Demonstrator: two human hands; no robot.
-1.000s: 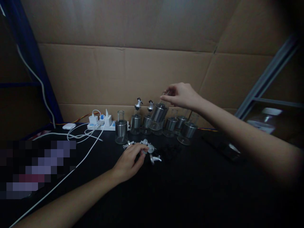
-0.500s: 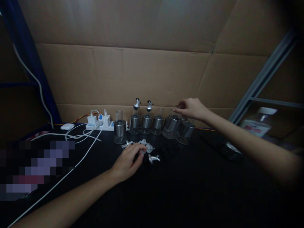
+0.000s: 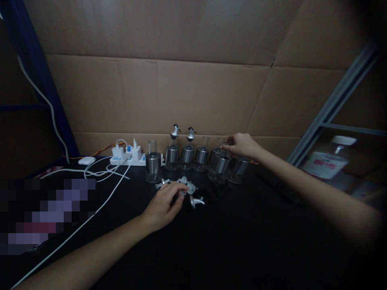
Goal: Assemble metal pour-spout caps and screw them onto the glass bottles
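My right hand is closed around the neck of a glass oil bottle with a steel band. This bottle leans, in front of another bottle in the row. Low over the table, my left hand has its fingers curled at a small pile of silver pourer spouts; a pale piece of one shows between fingertips and thumb. One loose spout lies just right of that hand. Two bottles carry spouts. Open-necked bottles stand to either side of them.
A white power strip with plugs and cables lies at the back left. Cardboard walls the rear of the black table. At the right stands a clear labelled bottle with a white cap, behind my right forearm. Dark small pieces lie near the spouts.
My right hand has moved slightly down, bringing the held bottle forward of the row, so another bottle behind it shows. My left hand has stayed by the spouts.
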